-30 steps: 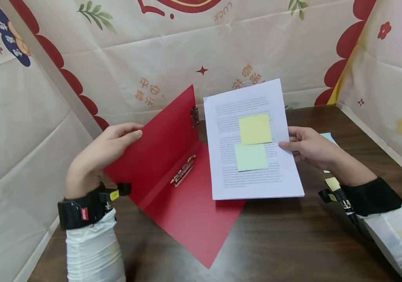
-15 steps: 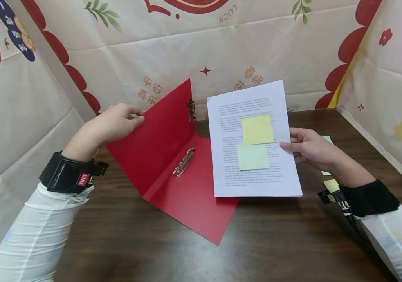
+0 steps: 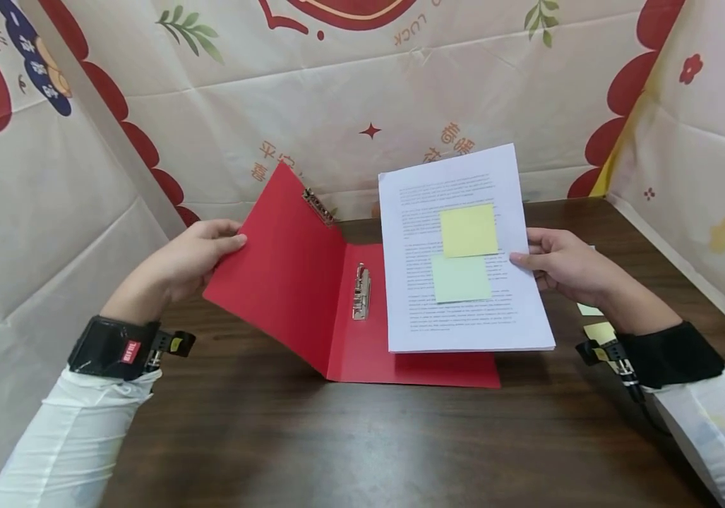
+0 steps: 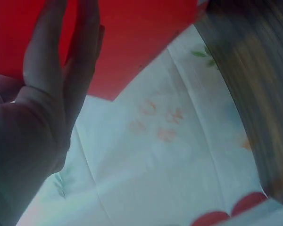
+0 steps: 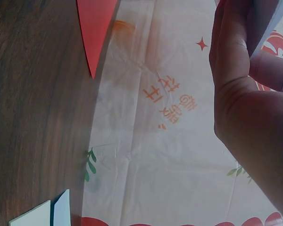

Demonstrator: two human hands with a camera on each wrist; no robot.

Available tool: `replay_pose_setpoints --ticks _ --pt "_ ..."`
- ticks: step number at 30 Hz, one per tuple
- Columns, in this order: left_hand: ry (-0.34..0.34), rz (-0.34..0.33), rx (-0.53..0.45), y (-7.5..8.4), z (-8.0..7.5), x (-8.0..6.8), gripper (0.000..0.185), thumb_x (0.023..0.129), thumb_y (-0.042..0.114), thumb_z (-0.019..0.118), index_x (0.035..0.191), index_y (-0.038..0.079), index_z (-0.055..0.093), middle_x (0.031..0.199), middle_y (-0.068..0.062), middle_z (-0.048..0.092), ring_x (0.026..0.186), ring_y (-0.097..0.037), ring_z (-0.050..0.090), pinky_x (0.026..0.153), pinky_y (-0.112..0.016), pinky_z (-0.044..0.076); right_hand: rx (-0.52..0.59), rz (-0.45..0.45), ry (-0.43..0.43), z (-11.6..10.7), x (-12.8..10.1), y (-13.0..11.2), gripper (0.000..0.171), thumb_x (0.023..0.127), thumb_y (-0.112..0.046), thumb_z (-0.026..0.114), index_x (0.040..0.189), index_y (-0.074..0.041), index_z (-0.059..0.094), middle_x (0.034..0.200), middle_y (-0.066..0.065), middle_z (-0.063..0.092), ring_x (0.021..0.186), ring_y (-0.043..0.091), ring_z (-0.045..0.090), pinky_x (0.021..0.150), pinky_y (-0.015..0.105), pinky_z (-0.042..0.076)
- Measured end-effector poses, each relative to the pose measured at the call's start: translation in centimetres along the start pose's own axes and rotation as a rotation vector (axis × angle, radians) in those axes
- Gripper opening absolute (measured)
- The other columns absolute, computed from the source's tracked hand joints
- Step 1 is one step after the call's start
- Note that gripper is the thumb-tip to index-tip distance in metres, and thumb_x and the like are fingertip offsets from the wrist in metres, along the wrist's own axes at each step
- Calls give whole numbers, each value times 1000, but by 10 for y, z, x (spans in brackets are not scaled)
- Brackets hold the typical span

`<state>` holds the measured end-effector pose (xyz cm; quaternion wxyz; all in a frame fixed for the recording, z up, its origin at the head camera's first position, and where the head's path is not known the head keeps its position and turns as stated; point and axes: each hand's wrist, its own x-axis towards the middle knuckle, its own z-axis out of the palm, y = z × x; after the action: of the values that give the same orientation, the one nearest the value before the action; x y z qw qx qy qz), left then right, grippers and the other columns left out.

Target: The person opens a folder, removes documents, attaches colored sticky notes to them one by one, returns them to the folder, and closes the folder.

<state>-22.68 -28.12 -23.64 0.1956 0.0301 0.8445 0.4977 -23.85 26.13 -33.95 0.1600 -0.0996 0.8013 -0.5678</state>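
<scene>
A red folder [image 3: 286, 282] stands open on the table, its left cover tilted up. My left hand [image 3: 187, 259] pinches that cover's outer edge, thumb on the inner face; in the left wrist view its fingers [image 4: 47, 56] lie along the back of the cover. One metal clip [image 3: 318, 207] sits at the raised cover's top edge, another metal clip [image 3: 361, 292] near the spine. Over the folder's right half, my right hand [image 3: 568, 264] holds a stack of printed paper [image 3: 457, 324] by its right edge. The top sheet bears a yellow sticky note [image 3: 469, 231] and a green sticky note [image 3: 462, 279].
Behind my right wrist, sticky note pads [image 3: 600, 331] lie on the table, partly hidden; the right wrist view shows a pale pad [image 5: 32, 216] there. A printed cloth [image 3: 222, 127] walls the dark wooden table [image 3: 337, 444] at the back and sides.
The folder has turned so its lower edge lies nearly level with the table's front. My left hand rose, then came down with the cover, which leans further left. The paper stack barely shifted right.
</scene>
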Motion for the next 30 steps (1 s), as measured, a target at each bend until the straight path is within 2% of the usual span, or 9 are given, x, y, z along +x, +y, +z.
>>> replay_pose_setpoints --ticks 3,6,10,13,17,20,23,26,30 --pt "40 3 96 -22 -9 0 55 115 25 46 162 1 32 122 -10 67 90 -14 75 79 -31 65 -4 15 -1 1 3 2 64 108 -27 64 162 -9 34 119 -17 77 104 22 81 88 42 66" --pt "105 -17 311 -41 -18 4 61 113 23 49 163 -5 28 136 -24 60 104 -22 71 84 -31 61 -8 32 -4 1 6 4 64 109 -25 62 163 -8 33 118 -17 77 103 21 80 87 39 66" --pt "162 -32 662 -61 -19 12 68 107 21 58 160 -13 29 143 -36 52 125 -45 57 101 -51 56 -10 62 -11 4 9 7 61 110 -22 59 163 -5 33 117 -14 78 101 19 80 86 37 67" --pt "101 -33 849 -71 -6 17 72 104 25 64 157 -14 36 150 -41 45 138 -54 47 113 -65 47 -19 86 -19 6 10 8 61 110 -22 60 162 -4 34 119 -10 78 101 21 80 86 37 66" --pt "-39 -119 998 -77 30 26 75 103 41 67 156 -5 44 159 -38 36 146 -61 34 115 -73 41 -51 118 -49 8 11 11 61 109 -23 61 160 -1 36 126 0 77 102 24 80 87 39 66" --pt "-98 -150 1048 -78 64 37 76 102 51 66 157 1 47 163 -31 37 150 -58 30 115 -73 41 -78 141 -74 9 13 14 59 109 -20 61 157 3 37 130 10 76 102 26 80 87 40 67" --pt "-118 -89 1003 -72 102 53 81 101 56 66 160 5 44 168 -25 35 157 -50 28 118 -68 43 -107 161 -89 9 15 18 57 109 -17 59 156 6 37 132 16 74 101 26 79 87 41 67" --pt "-98 -38 941 -63 142 69 95 96 66 66 166 10 36 173 -21 30 161 -50 25 120 -67 42 -148 186 -102 9 18 22 57 109 -15 58 156 9 36 133 20 72 101 26 78 87 42 67" --pt "-53 -73 972 -53 184 81 115 84 77 72 170 14 27 175 -21 27 159 -57 23 112 -77 43 -199 206 -110 8 21 28 58 109 -15 58 156 10 35 135 23 70 101 26 77 89 44 66"
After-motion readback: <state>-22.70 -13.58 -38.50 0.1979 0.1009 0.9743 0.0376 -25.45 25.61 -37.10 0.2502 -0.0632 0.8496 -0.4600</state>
